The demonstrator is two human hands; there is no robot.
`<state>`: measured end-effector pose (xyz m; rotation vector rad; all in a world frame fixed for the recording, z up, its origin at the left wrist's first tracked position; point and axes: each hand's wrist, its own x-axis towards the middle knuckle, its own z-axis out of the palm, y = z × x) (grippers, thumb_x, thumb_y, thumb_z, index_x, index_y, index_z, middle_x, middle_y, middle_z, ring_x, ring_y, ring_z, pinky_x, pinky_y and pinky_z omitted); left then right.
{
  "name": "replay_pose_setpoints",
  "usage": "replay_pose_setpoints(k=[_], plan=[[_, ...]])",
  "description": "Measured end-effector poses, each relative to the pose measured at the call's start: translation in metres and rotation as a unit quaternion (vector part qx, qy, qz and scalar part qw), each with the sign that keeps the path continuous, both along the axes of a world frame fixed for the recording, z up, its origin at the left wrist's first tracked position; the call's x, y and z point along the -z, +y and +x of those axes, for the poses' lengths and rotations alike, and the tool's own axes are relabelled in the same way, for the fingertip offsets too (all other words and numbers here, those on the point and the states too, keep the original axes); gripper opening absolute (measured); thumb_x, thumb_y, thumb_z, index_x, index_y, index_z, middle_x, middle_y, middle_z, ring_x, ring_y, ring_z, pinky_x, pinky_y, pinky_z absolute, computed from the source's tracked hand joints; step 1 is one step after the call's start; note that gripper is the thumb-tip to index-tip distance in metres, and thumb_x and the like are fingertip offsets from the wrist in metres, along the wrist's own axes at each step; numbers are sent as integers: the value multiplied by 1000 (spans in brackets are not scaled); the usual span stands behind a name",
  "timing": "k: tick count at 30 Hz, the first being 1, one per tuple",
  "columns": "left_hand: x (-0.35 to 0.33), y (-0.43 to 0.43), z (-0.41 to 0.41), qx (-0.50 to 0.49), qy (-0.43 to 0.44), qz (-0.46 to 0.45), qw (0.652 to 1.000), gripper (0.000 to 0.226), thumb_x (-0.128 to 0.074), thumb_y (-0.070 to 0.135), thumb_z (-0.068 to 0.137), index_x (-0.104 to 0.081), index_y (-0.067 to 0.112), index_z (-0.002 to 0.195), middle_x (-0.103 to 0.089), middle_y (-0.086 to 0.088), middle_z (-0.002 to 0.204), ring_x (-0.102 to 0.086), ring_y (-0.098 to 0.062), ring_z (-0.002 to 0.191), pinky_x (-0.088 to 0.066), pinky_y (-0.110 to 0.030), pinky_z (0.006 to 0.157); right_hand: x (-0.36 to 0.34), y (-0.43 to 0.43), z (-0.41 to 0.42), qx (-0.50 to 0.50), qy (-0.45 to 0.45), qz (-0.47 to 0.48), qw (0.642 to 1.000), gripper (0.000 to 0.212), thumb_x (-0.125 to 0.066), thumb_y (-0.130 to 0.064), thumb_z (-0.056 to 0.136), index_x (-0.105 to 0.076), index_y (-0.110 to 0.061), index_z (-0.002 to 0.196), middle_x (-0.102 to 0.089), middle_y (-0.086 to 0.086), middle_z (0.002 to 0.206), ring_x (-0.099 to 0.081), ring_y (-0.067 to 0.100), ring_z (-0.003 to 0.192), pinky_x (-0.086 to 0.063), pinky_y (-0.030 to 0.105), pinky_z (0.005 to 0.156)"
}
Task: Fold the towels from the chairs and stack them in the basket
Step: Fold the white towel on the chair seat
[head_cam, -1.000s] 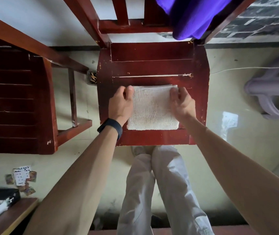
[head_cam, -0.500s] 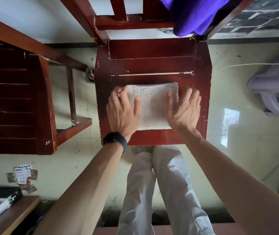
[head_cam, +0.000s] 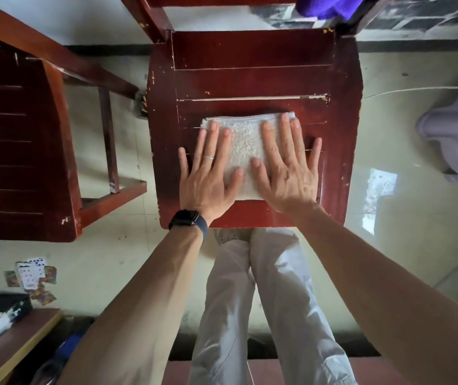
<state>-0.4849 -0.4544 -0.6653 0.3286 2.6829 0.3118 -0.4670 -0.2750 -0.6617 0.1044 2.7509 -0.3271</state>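
Your left hand [head_cam: 208,176] and right hand [head_cam: 286,173] lie flat with fingers straight and spread. They press a folded white terry towel [head_cam: 246,140], nubbly and rectangular, onto the slatted seat of a glossy red wooden chair [head_cam: 250,65]. A purple towel [head_cam: 328,6] hangs at the chair's back. You wear a black smartwatch [head_cam: 187,218]. Playing cards [head_cam: 32,273] lie scattered on the floor [head_cam: 111,259].

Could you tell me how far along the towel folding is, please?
Done: the white towel lies folded on the chair seat. In hand: the left hand and right hand press it flat. Left: moving it to the basket, not in view, and folding the purple towel on the chair back.
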Motion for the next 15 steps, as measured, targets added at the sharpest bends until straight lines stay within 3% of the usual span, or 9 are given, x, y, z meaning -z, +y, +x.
replay_pose_setpoints(k=[3,5,8,10,13,15], plan=[[-13,1,0,-18,-15,12,1000,74,-36,53,100,-1,25,160,8,1,167,4,-19,154,-1,-60,120,-15,-4,1,65,-15,5,998,74,-26,-64,101,-5,-27,161,3,8,169,4,26,156,-1,59,122],[-25,0,-1,-96,-17,21,995,76,-42,51,98,-6,24,160,2,-4,167,-5,-25,154,-4,-57,119,-30,-1,1,133,-22,-5,991,79,-29,-66,99,-11,-20,161,-1,9,169,-3,27,155,-4,55,122],[-44,0,-3,-219,-6,68,973,71,-52,45,95,-29,15,155,-35,-15,156,-36,-31,141,-33,-49,115,-50,6,-2,271,-51,-58,959,71,-41,-58,96,-26,-21,155,-25,11,160,-31,32,141,-32,52,112],[-53,6,-10,-315,-54,137,938,61,-57,41,94,-42,13,146,-51,-13,140,-49,-26,126,-44,-39,103,-55,8,-7,349,-89,-119,925,63,-50,-54,93,-37,-24,147,-42,9,143,-45,31,126,-42,48,103],[-56,16,-22,-473,-153,211,841,54,-62,41,92,-48,17,138,-60,-2,126,-59,-18,108,-45,-26,82,-50,9,-16,416,-126,-212,875,50,-63,-50,84,-48,-22,122,-54,0,108,-58,21,93,-54,35,75],[-55,18,-29,-513,-178,221,810,51,-66,39,91,-51,16,133,-61,1,119,-60,-15,99,-43,-22,73,-44,10,-23,460,-150,-273,832,47,-71,-45,79,-51,-18,112,-56,-2,86,-54,14,68,-44,23,48]])
